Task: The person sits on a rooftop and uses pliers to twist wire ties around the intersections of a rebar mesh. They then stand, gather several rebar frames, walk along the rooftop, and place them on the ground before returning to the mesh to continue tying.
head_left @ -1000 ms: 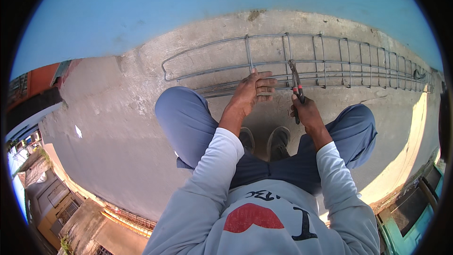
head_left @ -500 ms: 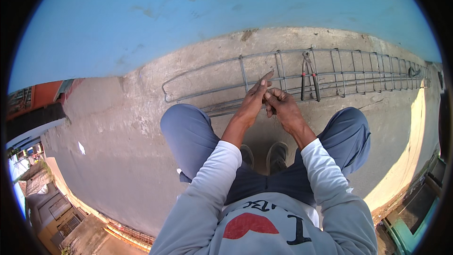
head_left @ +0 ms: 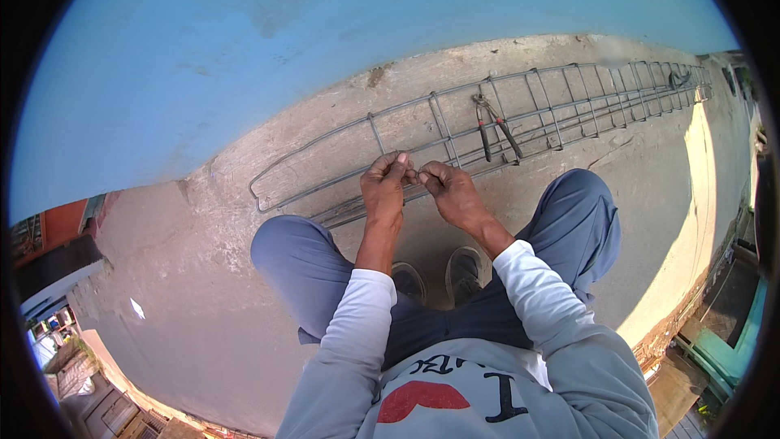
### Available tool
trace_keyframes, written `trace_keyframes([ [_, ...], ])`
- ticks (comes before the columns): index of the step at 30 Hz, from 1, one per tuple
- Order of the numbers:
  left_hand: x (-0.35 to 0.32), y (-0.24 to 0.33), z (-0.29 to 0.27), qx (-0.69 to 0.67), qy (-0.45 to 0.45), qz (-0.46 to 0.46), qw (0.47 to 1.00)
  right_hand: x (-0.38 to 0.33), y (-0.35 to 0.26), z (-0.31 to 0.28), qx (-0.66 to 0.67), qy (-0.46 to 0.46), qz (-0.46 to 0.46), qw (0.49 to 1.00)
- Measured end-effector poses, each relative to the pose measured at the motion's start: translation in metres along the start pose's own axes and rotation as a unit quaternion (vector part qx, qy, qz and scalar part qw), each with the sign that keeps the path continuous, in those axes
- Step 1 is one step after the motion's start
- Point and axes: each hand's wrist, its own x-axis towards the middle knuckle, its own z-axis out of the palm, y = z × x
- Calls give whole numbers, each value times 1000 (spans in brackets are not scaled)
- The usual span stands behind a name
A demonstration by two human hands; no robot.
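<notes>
My left hand (head_left: 385, 183) and my right hand (head_left: 455, 193) meet in front of my knees, over the near side of a long rebar cage (head_left: 561, 120). Thumb and fingers of both are pinched together on what looks like a thin dark piece of wire (head_left: 415, 176), mostly hidden by the fingertips. The cage lies on the concrete, its long bars crossed by square stirrups. Right of my hands, a pair of pincers (head_left: 511, 140) with black and red handles rests on the cage bars, jaws pointing away from me.
A blue wall (head_left: 390, 16) rises behind the cage. Concrete floor (head_left: 195, 309) spreads around my feet, with a small white scrap (head_left: 137, 309) at the left. A dark bundle (head_left: 679, 79) sits on the cage's far right end. My knees flank my hands.
My hands have drawn back toward the left, and the left fingers, stretched forward before, are now bent into a pinch. The view has tilted; the pincers remain on the cage.
</notes>
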Motion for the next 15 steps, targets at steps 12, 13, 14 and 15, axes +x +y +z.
trace_keyframes([
  [12, -3, 29, 4, 96, -13, 8, 995, -7, -85, -148, -54, 111, -58, 991],
  [13, 0, 34, 1, 99, -9, 17, 995, -12, -96, -177, -15, 138, -38, 990],
  [14, 2, 36, -1, 103, -2, 25, 994, -20, -104, -202, 27, 161, -18, 986],
  [15, 4, 42, -1, 101, -4, 27, 995, -31, -115, -224, 92, 197, -37, 975],
])
